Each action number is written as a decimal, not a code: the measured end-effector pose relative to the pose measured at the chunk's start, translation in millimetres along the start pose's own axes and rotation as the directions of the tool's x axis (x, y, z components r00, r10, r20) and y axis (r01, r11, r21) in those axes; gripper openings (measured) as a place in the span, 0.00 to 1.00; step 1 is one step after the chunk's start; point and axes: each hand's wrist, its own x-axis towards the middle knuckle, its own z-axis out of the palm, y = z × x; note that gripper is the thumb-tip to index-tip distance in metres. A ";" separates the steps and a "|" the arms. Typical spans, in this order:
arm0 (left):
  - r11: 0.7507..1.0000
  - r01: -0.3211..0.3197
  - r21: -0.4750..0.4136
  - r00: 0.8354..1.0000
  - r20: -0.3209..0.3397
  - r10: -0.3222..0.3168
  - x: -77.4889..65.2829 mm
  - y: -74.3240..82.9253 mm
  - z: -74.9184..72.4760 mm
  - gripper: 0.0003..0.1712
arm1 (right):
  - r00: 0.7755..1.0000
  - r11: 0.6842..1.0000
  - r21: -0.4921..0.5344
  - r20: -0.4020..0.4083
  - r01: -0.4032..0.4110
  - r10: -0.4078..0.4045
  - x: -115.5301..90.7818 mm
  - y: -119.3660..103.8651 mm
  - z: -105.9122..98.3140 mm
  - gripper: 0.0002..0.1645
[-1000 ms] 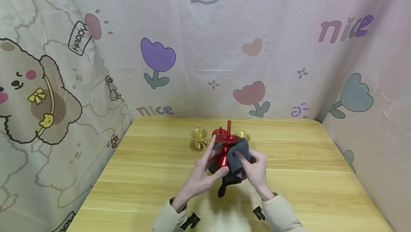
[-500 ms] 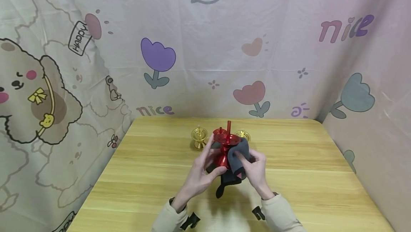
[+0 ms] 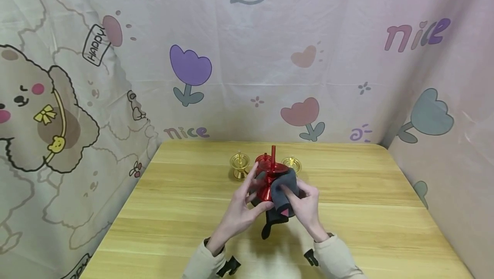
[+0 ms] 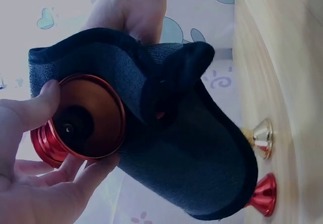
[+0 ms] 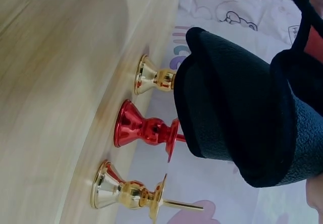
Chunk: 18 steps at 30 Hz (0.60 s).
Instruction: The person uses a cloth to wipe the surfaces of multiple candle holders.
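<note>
My left hand (image 3: 241, 212) grips a red metal candle holder (image 3: 265, 193) by its base, thumb in front and fingers behind. The holder's thin spike points up from a wide dish. Its hollow underside shows in the left wrist view, with the thumb and fingers at the rim of the base. A dark grey cloth (image 3: 284, 186) with black edging is pinched in my right hand (image 3: 306, 206). The cloth lies against the holder's right side and wraps behind it, hiding part of the stem and base. A black loop of the cloth dangles below.
Behind the hands, a gold candle holder (image 3: 240, 167), a second red one (image 5: 146, 128) and another gold one (image 5: 126, 191) stand in a row on the wooden table (image 3: 173, 210). A printed curtain (image 3: 247, 64) hangs behind the table and at both sides.
The cloth and right hand have shifted slightly left, and the cloth now covers more of the red candle holder's right side. The holder has moved a little left; the left hand stays nearly still.
</note>
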 end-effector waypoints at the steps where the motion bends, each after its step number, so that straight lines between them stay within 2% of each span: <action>1: 1.000 0.008 -0.003 1.000 0.001 -0.008 -0.4 0.1 -0.4 0.56 | 1.000 1.000 0.002 0.012 0.000 0.000 0.2 0.2 -1.0 0.19; 4: 0.998 0.036 -0.042 0.999 0.015 -0.035 -1.1 1.2 -1.4 0.55 | 0.998 0.999 -0.021 0.055 0.029 -0.028 0.6 1.3 -4.9 0.19; 6: 0.996 0.050 -0.080 0.998 0.033 -0.047 -1.0 2.1 -1.8 0.56 | 0.993 0.996 -0.031 0.088 0.082 -0.079 1.0 2.1 -7.7 0.19; 8: 0.992 0.053 -0.113 0.997 0.057 -0.047 -0.9 2.3 -1.8 0.58 | 0.982 0.987 -0.046 0.119 0.154 -0.148 1.5 3.5 -10.0 0.20; 11: 0.993 0.045 -0.108 0.997 0.073 -0.037 -1.0 1.8 -1.2 0.60 | 0.954 0.963 -0.054 0.156 0.266 -0.255 1.8 4.9 -11.4 0.22; 14: 0.999 0.013 -0.047 0.999 0.036 -0.012 -1.5 0.5 0.6 0.61 | 0.923 0.929 -0.080 0.176 0.361 -0.343 1.3 4.8 -10.5 0.20; 18: 0.999 -0.027 0.043 0.997 -0.071 0.030 -0.5 1.2 2.9 0.59 | 0.876 0.876 -0.112 0.185 0.469 -0.445 0.4 4.9 -8.9 0.10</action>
